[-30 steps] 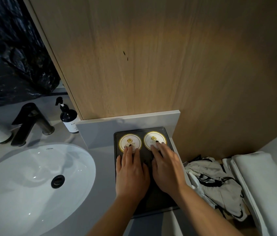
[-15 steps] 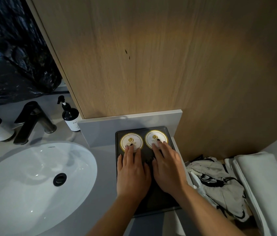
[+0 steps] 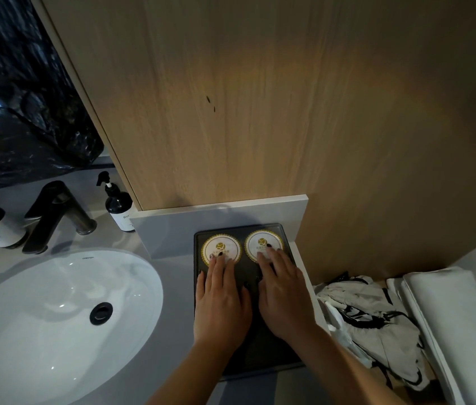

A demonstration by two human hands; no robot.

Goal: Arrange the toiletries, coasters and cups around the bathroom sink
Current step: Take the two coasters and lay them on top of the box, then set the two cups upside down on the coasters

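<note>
Hands flat, left hand [image 3: 221, 305] fingertips on left coaster [image 3: 221, 248], right hand [image 3: 285, 299] on right coaster [image 3: 263, 244]

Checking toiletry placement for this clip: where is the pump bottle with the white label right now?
In the head view, the pump bottle stands upright at the back of the counter, just right of the black faucet and against the wooden panel's left edge.

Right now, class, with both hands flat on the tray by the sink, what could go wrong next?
1. The fingertips of the left hand and right hand press the two coasters; a slip might push them crooked.
2. The dark tray sits near the counter's right edge; a shove could tip it toward the crumpled bag below.
</note>
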